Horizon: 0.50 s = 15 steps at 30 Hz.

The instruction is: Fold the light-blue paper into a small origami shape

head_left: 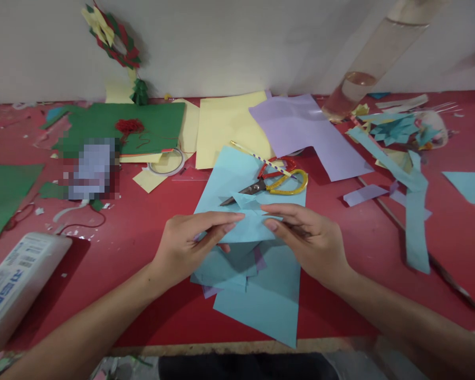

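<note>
My left hand [190, 240] and my right hand [306, 237] pinch a small folded piece of light blue paper [250, 221] between them, just above the red table. Both hands have their fingers closed on its edges. Under them lie larger light blue paper sheets [261, 301] with a few cut pieces. Just beyond the folded piece lie yellow-handled scissors [269, 184], shut, on a blue sheet, with a striped stick [257, 157] across them.
Yellow paper [225, 129], purple paper [304, 132] and green paper [126, 126] lie at the back. Blue strips [414, 211] and a clear bottle [364, 74] sit at right. A tape roll [168, 162] and a white bottle [18, 279] are at left. The table's front edge [229, 348] is close.
</note>
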Each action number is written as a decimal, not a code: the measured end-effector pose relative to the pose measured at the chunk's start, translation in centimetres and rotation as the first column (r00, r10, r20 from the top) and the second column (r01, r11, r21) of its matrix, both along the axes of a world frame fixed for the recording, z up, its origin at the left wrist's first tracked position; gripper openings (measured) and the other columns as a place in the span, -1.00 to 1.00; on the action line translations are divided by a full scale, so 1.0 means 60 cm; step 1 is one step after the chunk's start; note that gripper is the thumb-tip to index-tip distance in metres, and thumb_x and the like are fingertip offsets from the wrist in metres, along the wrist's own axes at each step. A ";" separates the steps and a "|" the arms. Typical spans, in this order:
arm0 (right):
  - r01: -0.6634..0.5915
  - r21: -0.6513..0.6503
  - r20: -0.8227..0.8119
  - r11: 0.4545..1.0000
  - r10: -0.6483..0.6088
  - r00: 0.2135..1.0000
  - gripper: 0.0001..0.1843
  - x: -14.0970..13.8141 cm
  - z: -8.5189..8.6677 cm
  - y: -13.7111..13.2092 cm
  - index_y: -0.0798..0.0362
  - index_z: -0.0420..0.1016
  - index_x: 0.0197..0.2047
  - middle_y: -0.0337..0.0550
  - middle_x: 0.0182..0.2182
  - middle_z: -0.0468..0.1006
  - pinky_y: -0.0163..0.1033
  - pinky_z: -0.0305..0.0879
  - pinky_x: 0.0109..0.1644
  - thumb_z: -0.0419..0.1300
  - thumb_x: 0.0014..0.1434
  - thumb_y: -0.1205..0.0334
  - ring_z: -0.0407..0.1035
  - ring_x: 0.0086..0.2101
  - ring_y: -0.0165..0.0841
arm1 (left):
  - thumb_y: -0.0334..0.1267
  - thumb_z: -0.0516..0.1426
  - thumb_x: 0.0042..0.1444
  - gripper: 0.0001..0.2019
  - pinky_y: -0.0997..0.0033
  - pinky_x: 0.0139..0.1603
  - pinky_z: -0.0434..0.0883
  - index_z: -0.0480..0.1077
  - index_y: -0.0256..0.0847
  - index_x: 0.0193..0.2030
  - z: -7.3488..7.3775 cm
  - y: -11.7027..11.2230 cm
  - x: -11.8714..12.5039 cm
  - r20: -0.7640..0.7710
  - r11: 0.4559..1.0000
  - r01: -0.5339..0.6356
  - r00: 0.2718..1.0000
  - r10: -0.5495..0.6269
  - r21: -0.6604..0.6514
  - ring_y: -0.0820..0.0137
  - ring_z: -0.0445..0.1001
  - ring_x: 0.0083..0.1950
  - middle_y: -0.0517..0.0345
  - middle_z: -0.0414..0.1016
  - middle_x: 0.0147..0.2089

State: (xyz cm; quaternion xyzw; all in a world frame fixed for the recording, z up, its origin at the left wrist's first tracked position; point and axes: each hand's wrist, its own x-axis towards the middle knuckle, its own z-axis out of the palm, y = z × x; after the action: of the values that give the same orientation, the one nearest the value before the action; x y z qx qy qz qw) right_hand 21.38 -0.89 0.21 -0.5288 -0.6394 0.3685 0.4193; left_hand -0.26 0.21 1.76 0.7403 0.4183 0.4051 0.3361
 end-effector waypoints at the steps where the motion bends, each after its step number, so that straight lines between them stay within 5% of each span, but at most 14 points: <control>1: 0.001 0.004 -0.001 1.000 -0.001 1.000 -0.77 0.000 0.000 0.000 -0.17 0.55 -0.08 -0.36 -0.34 0.65 -0.51 0.43 -0.39 0.26 0.17 0.21 0.54 -0.37 -0.49 | -0.45 0.15 0.18 -0.81 0.82 -0.50 0.44 0.54 -0.17 -0.13 0.000 0.000 0.000 -0.006 1.000 0.007 1.000 -0.007 0.029 0.61 0.58 -0.49 0.27 0.64 -0.25; 15: -0.072 0.096 0.051 0.993 0.068 0.996 -0.84 -0.004 0.007 0.001 -0.09 0.62 -0.19 -0.29 -0.32 0.66 -0.45 0.43 -0.43 0.29 0.14 0.28 0.52 -0.41 -0.44 | -0.49 0.11 0.20 -0.78 0.76 -0.42 0.48 0.49 -0.18 -0.08 -0.014 0.005 -0.006 -0.036 0.977 0.133 0.991 -0.129 0.168 0.61 0.58 -0.47 0.20 0.63 -0.19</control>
State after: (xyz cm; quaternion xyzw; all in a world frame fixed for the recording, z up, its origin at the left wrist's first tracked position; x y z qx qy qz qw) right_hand 21.17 -0.80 0.61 -0.4935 -0.6846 0.3386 0.4162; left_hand -0.63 0.52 0.93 0.7972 0.3367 0.4071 0.2923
